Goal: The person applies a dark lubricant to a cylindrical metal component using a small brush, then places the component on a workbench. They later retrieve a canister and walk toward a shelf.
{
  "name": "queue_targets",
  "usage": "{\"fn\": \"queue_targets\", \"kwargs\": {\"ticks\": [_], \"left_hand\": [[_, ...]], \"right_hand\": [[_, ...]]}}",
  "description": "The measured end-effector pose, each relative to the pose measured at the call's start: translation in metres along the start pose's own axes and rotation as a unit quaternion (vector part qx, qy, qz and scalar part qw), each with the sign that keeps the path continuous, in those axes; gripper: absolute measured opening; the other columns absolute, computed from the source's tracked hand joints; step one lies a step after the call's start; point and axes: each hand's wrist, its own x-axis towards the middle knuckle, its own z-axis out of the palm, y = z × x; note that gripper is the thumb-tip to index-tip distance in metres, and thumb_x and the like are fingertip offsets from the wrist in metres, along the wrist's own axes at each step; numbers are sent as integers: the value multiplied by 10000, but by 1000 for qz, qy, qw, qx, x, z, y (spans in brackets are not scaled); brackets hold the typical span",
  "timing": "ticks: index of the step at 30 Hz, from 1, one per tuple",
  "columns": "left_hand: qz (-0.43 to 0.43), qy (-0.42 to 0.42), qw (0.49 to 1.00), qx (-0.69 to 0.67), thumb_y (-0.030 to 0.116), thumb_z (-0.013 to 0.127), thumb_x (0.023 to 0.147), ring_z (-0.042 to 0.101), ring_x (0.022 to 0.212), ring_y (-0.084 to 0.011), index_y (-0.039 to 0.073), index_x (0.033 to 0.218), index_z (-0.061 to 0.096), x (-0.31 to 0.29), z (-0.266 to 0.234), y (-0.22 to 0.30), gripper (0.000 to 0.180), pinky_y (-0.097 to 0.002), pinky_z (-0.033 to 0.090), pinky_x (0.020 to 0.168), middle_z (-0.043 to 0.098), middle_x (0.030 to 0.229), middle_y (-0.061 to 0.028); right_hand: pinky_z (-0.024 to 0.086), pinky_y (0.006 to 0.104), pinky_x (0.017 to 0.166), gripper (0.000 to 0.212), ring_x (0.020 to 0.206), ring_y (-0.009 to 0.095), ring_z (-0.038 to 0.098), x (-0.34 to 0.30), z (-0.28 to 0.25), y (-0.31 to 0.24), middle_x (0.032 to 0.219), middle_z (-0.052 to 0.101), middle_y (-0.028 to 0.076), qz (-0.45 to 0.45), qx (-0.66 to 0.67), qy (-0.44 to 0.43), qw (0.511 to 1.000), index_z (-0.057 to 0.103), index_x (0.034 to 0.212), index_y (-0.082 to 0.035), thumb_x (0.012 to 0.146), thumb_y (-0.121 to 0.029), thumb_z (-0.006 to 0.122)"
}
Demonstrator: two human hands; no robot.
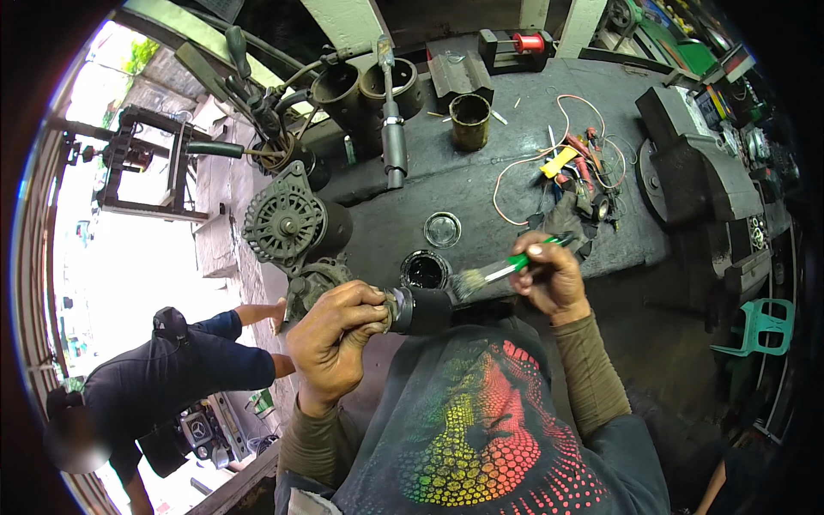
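Between the fingers and thumb of my left hand is a black cylindrical metal part with a bare metal end, lying sideways. My right hand grips a paintbrush with a green handle. Its bristles point left, close to the part's right end; whether they touch it I cannot tell. Just beyond the part stands an open tin of black paint on the dark workbench. A round lid lies behind the tin. Left of these sits an alternator, with another metal housing nearer me.
A rusty can, an upright tool and metal cylinders stand at the back. Right of centre lie pliers and wires. A vise occupies the right end. Another person bends at the left; a green chair stands right.
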Motion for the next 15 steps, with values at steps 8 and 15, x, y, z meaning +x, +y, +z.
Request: {"fn": "queue_targets", "kwargs": {"ticks": [8,15], "left_hand": [[-16,-8,1000,7,-22,827,815,729,953,-272,-23,977,748,2,-2,1,180,-360,573,882,757,1006,-140],[-27,-18,999,3,-26,819,821,730,966,-260,-23,970,747,1,-3,4,165,-347,572,876,758,993,-134]], "right_hand": [[530,315,574,219,677,154,650,-10,16,-7,859,689,105,-38,-34,-124,991,685,1052,20,916,-152,698],[517,312,597,239,664,162,626,-7,15,-8,849,673,104,-13,-93,-83,992,685,1057,26,903,-157,698]]}}
